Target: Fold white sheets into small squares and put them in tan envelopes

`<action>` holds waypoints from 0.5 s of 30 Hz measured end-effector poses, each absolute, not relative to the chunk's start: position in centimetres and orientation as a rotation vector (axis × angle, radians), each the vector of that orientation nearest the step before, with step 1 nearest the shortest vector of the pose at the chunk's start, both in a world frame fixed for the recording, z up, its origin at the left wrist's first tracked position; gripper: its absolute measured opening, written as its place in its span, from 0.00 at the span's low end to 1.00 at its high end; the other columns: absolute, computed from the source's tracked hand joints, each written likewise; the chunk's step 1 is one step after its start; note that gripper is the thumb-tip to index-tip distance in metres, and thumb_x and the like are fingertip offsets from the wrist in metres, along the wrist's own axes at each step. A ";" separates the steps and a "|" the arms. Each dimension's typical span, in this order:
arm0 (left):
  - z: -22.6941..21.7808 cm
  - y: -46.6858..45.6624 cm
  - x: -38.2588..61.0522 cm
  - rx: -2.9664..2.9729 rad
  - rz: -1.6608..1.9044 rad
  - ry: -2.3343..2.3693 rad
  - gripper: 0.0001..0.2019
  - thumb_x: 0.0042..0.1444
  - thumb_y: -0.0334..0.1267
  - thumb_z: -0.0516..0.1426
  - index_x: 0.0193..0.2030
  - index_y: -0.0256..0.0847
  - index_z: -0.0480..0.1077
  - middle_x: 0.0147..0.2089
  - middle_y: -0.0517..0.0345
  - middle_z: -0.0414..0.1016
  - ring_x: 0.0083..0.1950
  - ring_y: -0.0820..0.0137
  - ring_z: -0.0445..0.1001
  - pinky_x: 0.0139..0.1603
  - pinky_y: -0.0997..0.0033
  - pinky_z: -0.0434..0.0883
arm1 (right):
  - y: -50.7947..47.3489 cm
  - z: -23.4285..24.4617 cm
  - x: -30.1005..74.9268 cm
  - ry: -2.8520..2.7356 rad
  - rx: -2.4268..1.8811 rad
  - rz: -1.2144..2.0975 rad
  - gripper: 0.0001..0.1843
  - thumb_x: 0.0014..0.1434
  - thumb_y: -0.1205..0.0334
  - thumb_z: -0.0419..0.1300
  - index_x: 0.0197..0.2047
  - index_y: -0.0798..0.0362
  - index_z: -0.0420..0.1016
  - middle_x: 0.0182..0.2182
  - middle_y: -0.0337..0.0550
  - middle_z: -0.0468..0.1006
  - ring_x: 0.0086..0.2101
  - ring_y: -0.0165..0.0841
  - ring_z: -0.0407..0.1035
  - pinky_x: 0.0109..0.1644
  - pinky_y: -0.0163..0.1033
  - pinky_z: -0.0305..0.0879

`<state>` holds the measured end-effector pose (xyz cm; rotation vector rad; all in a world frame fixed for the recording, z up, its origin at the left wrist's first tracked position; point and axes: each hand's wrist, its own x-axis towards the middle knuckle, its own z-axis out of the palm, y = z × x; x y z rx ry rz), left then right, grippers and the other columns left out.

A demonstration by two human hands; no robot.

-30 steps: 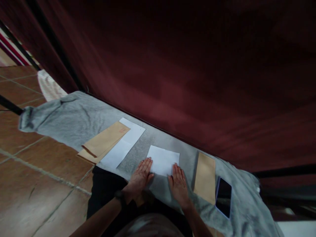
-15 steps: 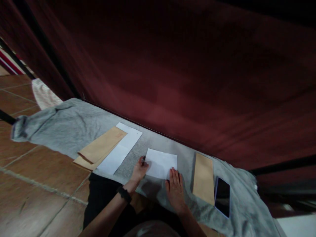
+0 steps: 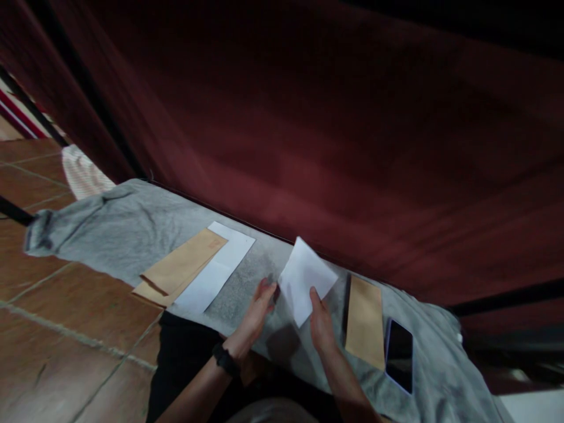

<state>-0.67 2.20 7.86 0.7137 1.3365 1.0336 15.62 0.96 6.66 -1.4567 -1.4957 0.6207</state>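
A folded sheet of white paper (image 3: 305, 277) is tilted up off the grey cloth, one corner pointing away from me. My right hand (image 3: 321, 320) grips its near right edge, thumb on top and the other fingers hidden underneath. Just left of the paper is my left hand (image 3: 261, 305), its fingers loosely apart and holding nothing that I can see. A dark band circles my left wrist.
Grey cloth (image 3: 145, 220) covers the narrow surface before a dark red curtain (image 3: 282, 147). To the left, brown envelopes (image 3: 183, 261) overlap white sheets (image 3: 233, 247). On the right lie another brown envelope (image 3: 365, 323) and a phone (image 3: 399, 355).
The folded paper has been lifted from the cloth and turned. My right hand went from lying flat on it to gripping its edge; my left hand has come off it.
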 end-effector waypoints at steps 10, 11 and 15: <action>3.9 4.0 -2.0 0.898 1.127 1.296 0.38 0.49 0.29 0.60 0.69 0.38 0.58 0.42 0.56 0.81 0.40 0.64 0.80 0.42 0.67 0.75 | -1.9 6.3 15.5 -0.387 -1.186 1.517 0.20 0.50 0.48 0.71 0.42 0.50 0.77 0.39 0.43 0.83 0.40 0.39 0.77 0.45 0.44 0.74; 3.7 4.7 -2.5 1.060 1.061 1.364 0.39 0.50 0.27 0.58 0.71 0.38 0.56 0.43 0.56 0.81 0.41 0.64 0.80 0.44 0.66 0.75 | -2.5 5.6 15.6 -0.361 -1.205 1.570 0.18 0.50 0.49 0.70 0.40 0.50 0.77 0.37 0.43 0.83 0.38 0.38 0.77 0.44 0.44 0.73; 3.2 7.5 -3.9 1.646 0.681 1.623 0.40 0.53 0.23 0.53 0.74 0.37 0.51 0.48 0.49 0.81 0.47 0.60 0.80 0.54 0.61 0.72 | -5.3 3.6 15.6 -0.306 -1.252 1.856 0.15 0.52 0.51 0.68 0.38 0.52 0.78 0.38 0.48 0.83 0.36 0.36 0.77 0.45 0.44 0.72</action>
